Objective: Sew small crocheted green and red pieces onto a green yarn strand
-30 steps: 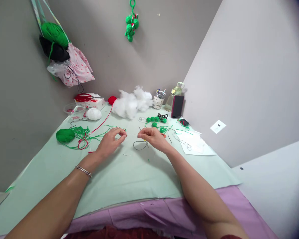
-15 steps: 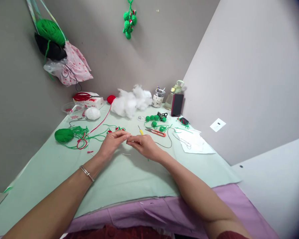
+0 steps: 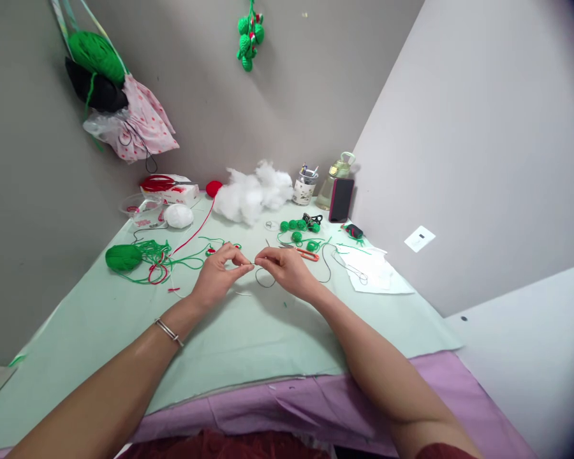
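My left hand (image 3: 220,274) and my right hand (image 3: 284,268) meet over the pale green cloth (image 3: 249,331), both pinched. Between their fingertips runs a thin dark thread (image 3: 263,284) that loops down onto the cloth. The left hand's fingertips pinch one end; whether a needle is there is too small to tell. A metal bangle (image 3: 168,330) sits on my left wrist. Red-handled snips (image 3: 306,254) lie just behind the right hand.
A green yarn ball (image 3: 123,257) with tangled green and red strands lies left. White stuffing (image 3: 251,191), a red ball (image 3: 214,189), a cup of tools (image 3: 305,189), a bottle (image 3: 332,182), a phone (image 3: 340,200) and small green crocheted balls (image 3: 296,229) stand behind. White paper (image 3: 375,271) lies right.
The hands drew together half a second ago, then parted slightly; the dark thread now shows as a loop between them again.
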Available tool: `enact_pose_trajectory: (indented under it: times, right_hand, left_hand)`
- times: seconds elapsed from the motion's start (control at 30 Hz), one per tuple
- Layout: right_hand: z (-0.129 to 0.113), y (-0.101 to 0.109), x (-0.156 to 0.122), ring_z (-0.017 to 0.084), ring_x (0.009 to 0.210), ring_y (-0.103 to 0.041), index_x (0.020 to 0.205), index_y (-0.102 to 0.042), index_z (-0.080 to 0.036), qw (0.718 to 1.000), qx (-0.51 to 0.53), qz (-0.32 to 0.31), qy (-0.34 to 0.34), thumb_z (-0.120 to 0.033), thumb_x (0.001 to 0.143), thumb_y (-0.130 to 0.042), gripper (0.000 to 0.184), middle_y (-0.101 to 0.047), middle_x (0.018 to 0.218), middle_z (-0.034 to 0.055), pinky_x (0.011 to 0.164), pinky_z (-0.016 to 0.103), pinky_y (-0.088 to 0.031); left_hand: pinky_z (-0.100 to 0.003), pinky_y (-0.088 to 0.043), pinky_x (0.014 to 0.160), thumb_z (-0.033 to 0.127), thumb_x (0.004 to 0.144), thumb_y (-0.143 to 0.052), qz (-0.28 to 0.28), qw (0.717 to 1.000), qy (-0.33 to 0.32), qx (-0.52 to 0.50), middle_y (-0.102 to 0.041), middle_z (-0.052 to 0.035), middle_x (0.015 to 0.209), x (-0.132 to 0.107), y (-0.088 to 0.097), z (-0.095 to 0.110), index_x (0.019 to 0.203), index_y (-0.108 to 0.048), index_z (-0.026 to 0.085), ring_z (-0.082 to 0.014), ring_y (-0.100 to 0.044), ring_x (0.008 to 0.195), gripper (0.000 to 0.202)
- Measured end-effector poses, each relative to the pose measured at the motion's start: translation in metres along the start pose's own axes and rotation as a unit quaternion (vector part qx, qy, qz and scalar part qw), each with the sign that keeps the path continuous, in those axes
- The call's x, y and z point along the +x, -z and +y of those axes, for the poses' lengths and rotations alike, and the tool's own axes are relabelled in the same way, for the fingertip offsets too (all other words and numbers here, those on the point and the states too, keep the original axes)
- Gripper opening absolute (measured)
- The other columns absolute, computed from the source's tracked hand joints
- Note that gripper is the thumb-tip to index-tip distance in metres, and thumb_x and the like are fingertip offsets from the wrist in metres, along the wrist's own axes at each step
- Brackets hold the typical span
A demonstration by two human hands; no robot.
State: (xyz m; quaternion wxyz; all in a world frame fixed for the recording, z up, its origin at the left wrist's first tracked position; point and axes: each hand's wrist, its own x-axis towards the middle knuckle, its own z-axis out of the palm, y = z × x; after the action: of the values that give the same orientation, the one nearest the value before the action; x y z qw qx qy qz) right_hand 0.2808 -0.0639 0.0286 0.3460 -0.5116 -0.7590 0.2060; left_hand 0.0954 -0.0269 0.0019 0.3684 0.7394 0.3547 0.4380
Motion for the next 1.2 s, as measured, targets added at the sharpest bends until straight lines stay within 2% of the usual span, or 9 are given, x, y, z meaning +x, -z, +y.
enact_pose_trajectory:
  times: [0.13,0.3,0.47,0.67,0.77,0.9,1.07,1.13,1.2]
  right_hand:
    - [0.003,-0.001,0.000,0.009,0.054,-0.036,0.081,-0.068,-0.017,1.000,0.011,-0.008,-0.012,-0.028,0.091,-0.053,0.021,-0.046,0.056,-0.0048,0.055,0.023,-0.027]
    - [0.002,0.000,-0.001,0.010,0.056,-0.035,0.080,-0.067,-0.017,0.999,0.032,-0.028,-0.023,-0.033,0.092,-0.051,0.026,-0.044,0.059,-0.0041,0.054,0.023,-0.026]
    - [-0.001,0.001,-0.001,0.010,0.056,-0.034,0.081,-0.066,-0.018,0.998,0.051,-0.030,-0.023,-0.033,0.092,-0.051,0.024,-0.044,0.060,-0.0041,0.054,0.023,-0.027]
    - [-0.001,0.006,0.001,0.010,0.057,-0.037,0.079,-0.064,-0.017,0.998,0.052,-0.014,-0.035,-0.032,0.090,-0.052,0.023,-0.047,0.061,-0.0035,0.055,0.023,-0.029]
    - [0.001,0.007,0.002,0.010,0.057,-0.037,0.079,-0.065,-0.017,0.998,0.052,-0.006,-0.039,-0.032,0.090,-0.052,0.023,-0.048,0.061,-0.0032,0.056,0.023,-0.029]
    - [0.005,0.007,0.003,0.010,0.057,-0.036,0.079,-0.065,-0.017,0.997,0.054,0.000,-0.047,-0.033,0.089,-0.053,0.023,-0.048,0.062,-0.0030,0.055,0.024,-0.028]
    - [0.006,0.007,0.001,0.010,0.056,-0.033,0.082,-0.068,-0.017,0.994,0.086,-0.034,-0.065,-0.036,0.088,-0.055,0.024,-0.044,0.060,-0.0036,0.053,0.024,-0.025]
    - [0.005,0.009,0.001,0.010,0.056,-0.032,0.081,-0.068,-0.016,0.992,0.095,-0.048,-0.070,-0.036,0.087,-0.055,0.025,-0.043,0.060,-0.0036,0.052,0.024,-0.025]
    - [0.005,0.013,0.002,0.009,0.056,-0.032,0.080,-0.068,-0.016,0.991,0.101,-0.049,-0.076,-0.036,0.087,-0.056,0.025,-0.042,0.059,-0.0035,0.052,0.024,-0.025]
  left_hand:
    - [-0.034,-0.040,0.090,0.028,0.072,-0.073,-0.003,0.999,0.024,-0.031,-0.054,0.0010,0.073,0.002,0.001,0.000,0.065,-0.060,0.021,-0.0178,-0.052,0.082,0.016]
    - [-0.035,-0.041,0.093,0.030,0.073,-0.074,-0.052,0.984,0.065,-0.157,-0.064,-0.0030,0.093,0.002,0.000,0.001,0.071,-0.058,0.019,-0.0188,-0.059,0.096,0.019]
    - [-0.033,-0.045,0.085,0.034,0.073,-0.074,-0.015,0.976,0.100,-0.193,-0.065,-0.0019,0.083,0.001,0.000,0.005,0.072,-0.056,0.019,-0.0170,-0.060,0.083,0.024]
    - [-0.033,-0.044,0.089,0.032,0.070,-0.077,0.047,0.966,0.118,-0.226,-0.065,-0.0014,0.085,0.007,0.008,0.001,0.074,-0.056,0.018,-0.0168,-0.060,0.088,0.025]
    - [-0.034,-0.044,0.090,0.033,0.072,-0.075,0.053,0.968,0.111,-0.220,-0.064,-0.0008,0.085,0.009,0.013,-0.001,0.083,-0.057,0.019,-0.0173,-0.061,0.089,0.025]
    - [-0.035,-0.044,0.089,0.035,0.079,-0.068,0.008,0.989,0.083,-0.120,-0.065,-0.0027,0.091,0.007,0.015,0.001,0.099,-0.063,0.021,-0.0193,-0.061,0.091,0.025]
    - [-0.035,-0.042,0.085,0.034,0.088,-0.054,-0.034,0.995,-0.007,0.092,-0.065,-0.0039,0.089,0.003,0.014,-0.001,0.086,-0.066,0.021,-0.0209,-0.058,0.089,0.018]
    - [-0.034,-0.042,0.081,0.034,0.091,-0.049,-0.024,0.991,-0.026,0.130,-0.064,-0.0038,0.089,0.005,0.017,-0.006,0.086,-0.063,0.021,-0.0205,-0.058,0.087,0.020]
    - [-0.033,-0.043,0.079,0.034,0.092,-0.046,0.020,0.987,-0.031,0.159,-0.062,-0.0035,0.090,0.011,0.024,-0.013,0.087,-0.060,0.021,-0.0197,-0.057,0.085,0.020]
